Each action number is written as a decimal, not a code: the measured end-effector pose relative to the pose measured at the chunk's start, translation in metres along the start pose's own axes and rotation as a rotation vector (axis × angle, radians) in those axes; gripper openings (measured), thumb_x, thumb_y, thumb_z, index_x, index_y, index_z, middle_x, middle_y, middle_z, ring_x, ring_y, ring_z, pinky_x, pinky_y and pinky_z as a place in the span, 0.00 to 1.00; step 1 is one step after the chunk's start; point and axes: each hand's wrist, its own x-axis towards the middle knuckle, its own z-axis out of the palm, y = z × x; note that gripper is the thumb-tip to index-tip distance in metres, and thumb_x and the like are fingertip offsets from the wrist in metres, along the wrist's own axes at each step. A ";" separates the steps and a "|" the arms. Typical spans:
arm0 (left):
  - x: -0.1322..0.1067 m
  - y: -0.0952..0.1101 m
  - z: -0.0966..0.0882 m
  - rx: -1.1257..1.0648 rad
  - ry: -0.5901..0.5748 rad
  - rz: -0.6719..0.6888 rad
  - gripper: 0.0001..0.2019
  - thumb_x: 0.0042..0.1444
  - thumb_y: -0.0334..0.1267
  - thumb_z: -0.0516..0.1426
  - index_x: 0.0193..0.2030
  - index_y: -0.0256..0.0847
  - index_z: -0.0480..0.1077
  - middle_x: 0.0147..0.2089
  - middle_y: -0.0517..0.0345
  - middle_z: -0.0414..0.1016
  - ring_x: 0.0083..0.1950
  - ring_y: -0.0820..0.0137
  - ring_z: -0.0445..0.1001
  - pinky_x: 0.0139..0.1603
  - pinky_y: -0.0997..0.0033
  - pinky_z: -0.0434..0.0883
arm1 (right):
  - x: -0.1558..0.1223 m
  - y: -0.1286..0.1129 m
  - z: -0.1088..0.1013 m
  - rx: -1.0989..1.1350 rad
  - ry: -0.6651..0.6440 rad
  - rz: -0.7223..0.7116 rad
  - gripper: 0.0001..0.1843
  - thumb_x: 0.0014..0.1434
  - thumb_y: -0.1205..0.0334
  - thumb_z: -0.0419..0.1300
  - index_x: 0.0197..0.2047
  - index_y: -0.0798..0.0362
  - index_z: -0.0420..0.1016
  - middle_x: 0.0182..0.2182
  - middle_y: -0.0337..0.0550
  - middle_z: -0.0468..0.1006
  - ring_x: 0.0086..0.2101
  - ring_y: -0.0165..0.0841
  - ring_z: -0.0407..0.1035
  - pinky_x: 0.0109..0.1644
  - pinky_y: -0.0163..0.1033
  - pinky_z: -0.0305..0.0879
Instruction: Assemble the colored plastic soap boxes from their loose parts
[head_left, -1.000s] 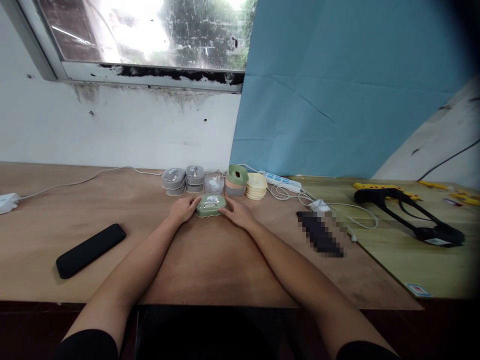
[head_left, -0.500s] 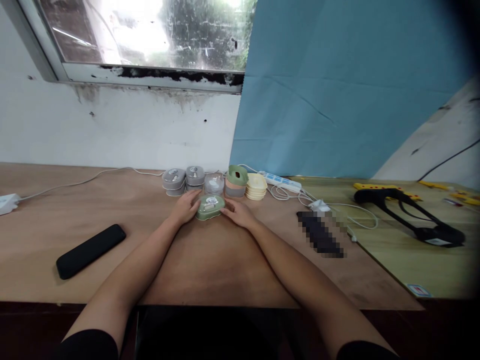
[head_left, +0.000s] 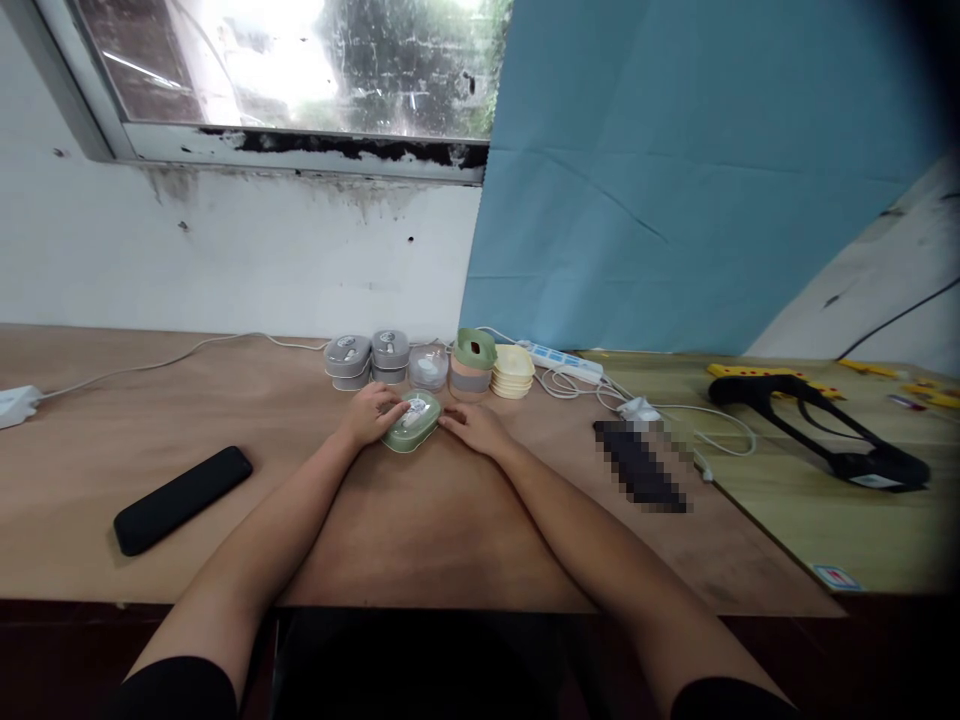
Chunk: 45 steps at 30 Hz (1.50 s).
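Observation:
A small green oval box (head_left: 412,423) with a clear lid lies on the wooden table (head_left: 420,520) in front of me, turned at a slant. My left hand (head_left: 369,413) grips its left end, fingers curled over the lid. My right hand (head_left: 475,427) rests flat on the table just right of the box, fingertips near its edge. Behind them stands a row of similar containers: two grey ones (head_left: 348,359), a clear one (head_left: 428,367), a green and pink stack (head_left: 472,362) and a yellow stack (head_left: 513,371).
A black phone (head_left: 182,485) lies at the left. A blurred dark object (head_left: 640,465) lies to the right, with a white power strip (head_left: 564,362) and cables behind it. A black and yellow tool (head_left: 817,418) sits on the far right board. A white cable runs along the wall.
The green box has been turned from level to a slant and shifted slightly left by my left hand. My right hand has come off its right end.

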 end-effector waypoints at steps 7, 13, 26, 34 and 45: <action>-0.002 0.012 -0.001 -0.067 -0.110 0.162 0.16 0.56 0.47 0.57 0.47 0.41 0.73 0.53 0.49 0.74 0.54 0.61 0.71 0.57 0.58 0.66 | 0.000 0.000 0.000 -0.048 -0.020 -0.033 0.22 0.61 0.44 0.54 0.51 0.47 0.75 0.44 0.44 0.80 0.43 0.38 0.73 0.43 0.38 0.66; 0.000 0.008 0.000 -0.090 -0.106 0.150 0.14 0.56 0.47 0.56 0.45 0.42 0.74 0.51 0.50 0.76 0.53 0.60 0.72 0.56 0.56 0.67 | 0.001 0.002 0.002 -0.053 -0.016 -0.047 0.22 0.61 0.44 0.53 0.50 0.47 0.75 0.44 0.43 0.80 0.43 0.38 0.73 0.42 0.38 0.66; -0.001 -0.022 -0.019 -0.117 0.046 -0.035 0.17 0.58 0.50 0.54 0.28 0.42 0.75 0.38 0.53 0.81 0.41 0.64 0.76 0.47 0.63 0.70 | 0.000 -0.001 -0.002 -0.058 -0.054 -0.013 0.22 0.61 0.45 0.55 0.51 0.48 0.75 0.46 0.44 0.79 0.45 0.38 0.73 0.46 0.39 0.66; -0.003 -0.021 -0.034 0.189 0.069 -0.314 0.22 0.56 0.57 0.52 0.26 0.42 0.76 0.27 0.56 0.79 0.30 0.68 0.74 0.32 0.71 0.64 | -0.002 -0.004 -0.004 -0.058 -0.062 -0.012 0.22 0.61 0.46 0.55 0.52 0.49 0.74 0.47 0.45 0.79 0.45 0.38 0.72 0.47 0.40 0.65; -0.008 -0.023 -0.040 0.228 0.118 -0.188 0.19 0.58 0.51 0.53 0.26 0.42 0.76 0.31 0.55 0.80 0.36 0.67 0.77 0.39 0.70 0.68 | -0.001 -0.003 -0.002 -0.060 -0.054 -0.028 0.22 0.61 0.46 0.55 0.51 0.49 0.75 0.47 0.44 0.79 0.45 0.39 0.72 0.47 0.40 0.66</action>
